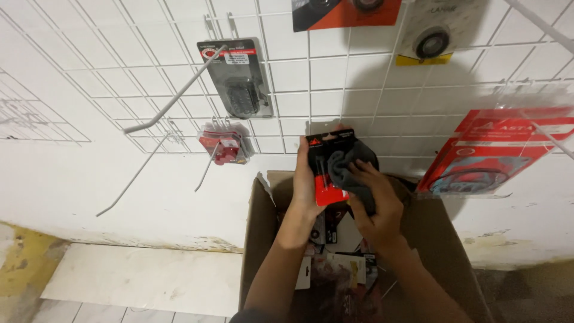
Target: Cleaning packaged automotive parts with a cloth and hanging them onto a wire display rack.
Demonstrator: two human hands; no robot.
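A small black-and-red carded package [326, 170] is held upright above an open cardboard box [445, 251], in front of a white wire display grid [287, 78] fixed to a white wall. The left hand [305, 182] is wrapped around the package's left edge, fingers behind and thumb at the front. The right hand [373, 200] is closed on a dark grey cloth [350, 164], pressing it against the face of the package.

Inside the box, beneath both forearms, lie more carded packages [335, 263] in black, red and white, loosely piled.

On the grid, a long black blister pack with a red-and-white header [236, 78] hangs up and to the left of the hands, with a small red pack in clear plastic [224, 146] below it. Bare white hooks [173, 96] jut out at the left. Along the top edge hang an orange-and-black card [347, 13] and a pale card with a yellow strip and a round dark part [433, 36]. To the right, a large red package with a clear window [490, 152] hangs tilted, just beside the box's back corner.
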